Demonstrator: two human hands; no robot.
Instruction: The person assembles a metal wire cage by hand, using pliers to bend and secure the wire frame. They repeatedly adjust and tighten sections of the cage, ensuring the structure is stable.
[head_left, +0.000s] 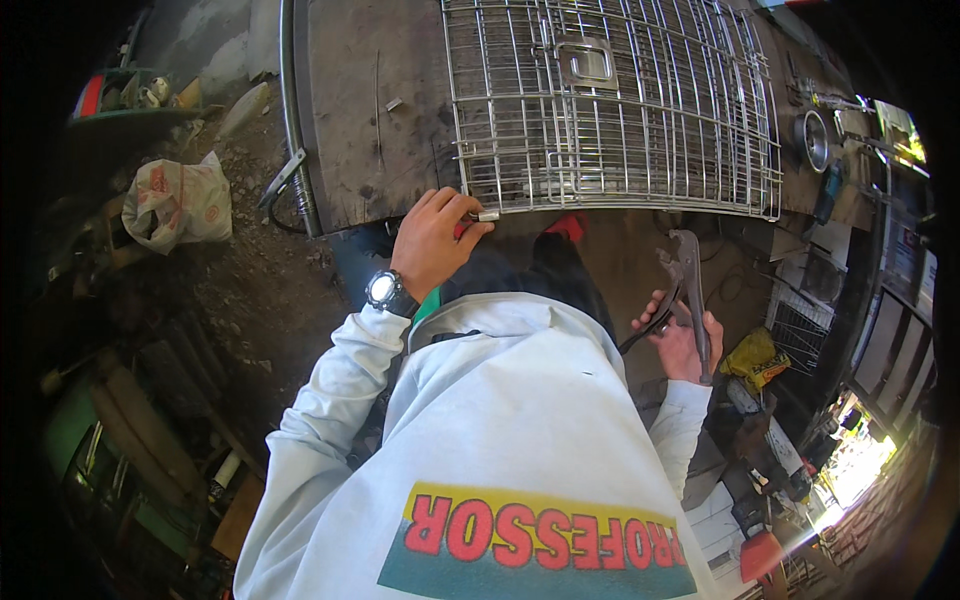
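Note:
A shiny wire cage point(615, 110), with a metal latch plate point(588, 63) on its top, lies on the wooden table point(355, 110) in front of me. My left hand point(435, 242) is at the cage's near left corner. Its fingers are closed on a small shiny metal piece point(487, 215) beside the lowest wire; part of that piece is hidden under the fingertips. To the right, off the table's near edge, my right hand point(685, 345) grips dark metal pliers point(692, 270) by the handles. The pliers' hooked jaws point up, apart from the cage.
A thin rod and a small scrap point(394, 104) lie left of the cage. A metal pipe point(290, 100) runs along the table's left side. A white plastic bag point(178, 203) rests on the ground. At right are a round metal bowl point(812, 140) and a yellow bag point(755, 358).

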